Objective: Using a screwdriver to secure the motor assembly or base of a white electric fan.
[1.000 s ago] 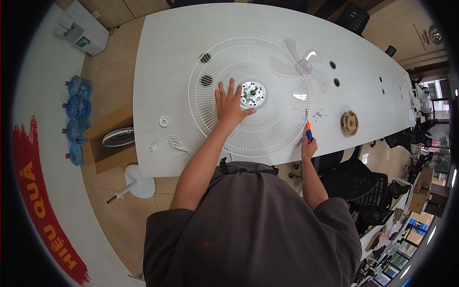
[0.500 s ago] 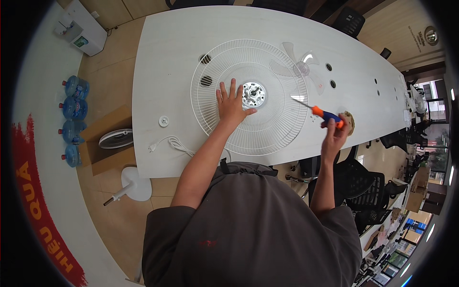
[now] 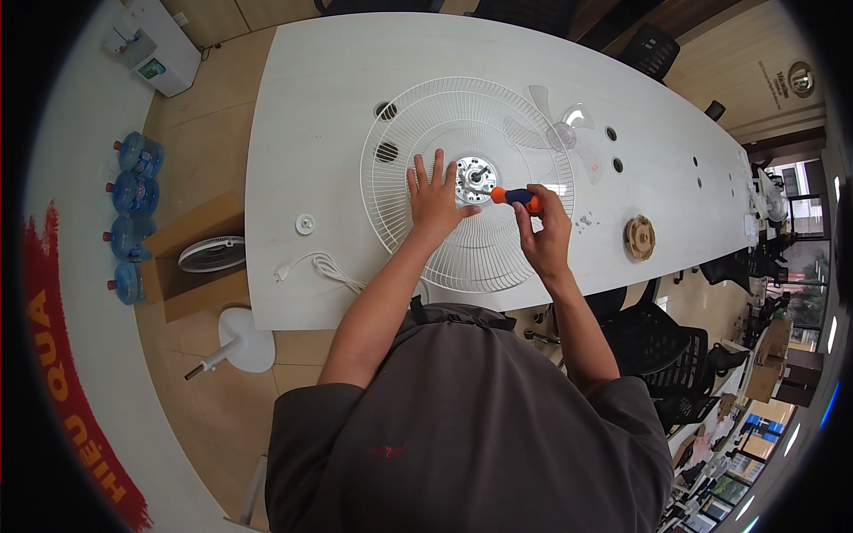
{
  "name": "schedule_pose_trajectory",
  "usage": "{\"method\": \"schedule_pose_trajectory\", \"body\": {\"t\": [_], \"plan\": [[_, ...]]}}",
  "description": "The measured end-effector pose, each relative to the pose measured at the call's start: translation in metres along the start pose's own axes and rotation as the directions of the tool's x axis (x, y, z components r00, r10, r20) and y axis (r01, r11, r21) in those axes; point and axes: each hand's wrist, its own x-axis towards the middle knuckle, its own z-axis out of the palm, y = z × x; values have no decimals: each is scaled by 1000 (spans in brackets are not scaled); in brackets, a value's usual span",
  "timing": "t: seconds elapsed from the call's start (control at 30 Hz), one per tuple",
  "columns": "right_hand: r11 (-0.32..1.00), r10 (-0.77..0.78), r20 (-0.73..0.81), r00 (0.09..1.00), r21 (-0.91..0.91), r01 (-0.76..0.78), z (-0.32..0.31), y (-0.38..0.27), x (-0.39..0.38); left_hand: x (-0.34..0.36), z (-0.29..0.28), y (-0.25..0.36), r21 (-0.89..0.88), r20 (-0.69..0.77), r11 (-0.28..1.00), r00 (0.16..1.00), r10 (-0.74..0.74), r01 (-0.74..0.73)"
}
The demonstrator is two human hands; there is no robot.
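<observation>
A round white wire fan grille (image 3: 391, 233) lies on the white table, with a metal motor hub (image 3: 477, 177) at its middle. My left hand (image 3: 434, 206) rests on the grille with fingers spread, just left of the hub. In my right hand (image 3: 546, 233) is a screwdriver (image 3: 515, 197) with a blue and orange handle. Its shaft points left to the hub's lower edge; whether the tip sits in a screw is too small to tell. Clear fan blades (image 3: 562, 135) lie at the grille's far right side.
Small screws (image 3: 585, 222) and a brown ring-shaped roll (image 3: 640, 238) lie right of the grille. A white knob-like part (image 3: 305, 225) and a coiled white cord (image 3: 325, 264) are at left. On the floor stand an open cardboard box (image 3: 200, 298) and a white fan base (image 3: 249, 342).
My right hand has moved left with the screwdriver, from beyond the grille's right rim to the hub. My left hand keeps its place on the grille.
</observation>
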Motion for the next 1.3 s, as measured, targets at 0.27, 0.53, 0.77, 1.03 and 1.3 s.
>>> {"method": "schedule_pose_trajectory", "body": {"t": [0.27, 0.53, 0.77, 1.03, 1.3], "plan": [[999, -19, 17, 1000, 26, 19, 6, 4, 2, 0, -1, 1, -8, -4, 1000, 1000, -4, 4], [1000, -17, 54, 998, 18, 16, 8, 7, 1, -1, 0, 1, -7, -13, 1000, 1000, -4, 3], [999, -46, 49, 998, -5, 47, 8, 4, 3, -1, 0, 1, -7, -17, 1000, 1000, 2, -2], [999, -35, 42, 999, -19, 36, 8, 4, 2, -1, -3, 2, -4, 2, 1000, 1000, -5, 5], [1000, -6, 16, 1000, -21, 7, 10, 3, 1, -1, -2, 2, -16, -14, 1000, 1000, -4, 4]]}}
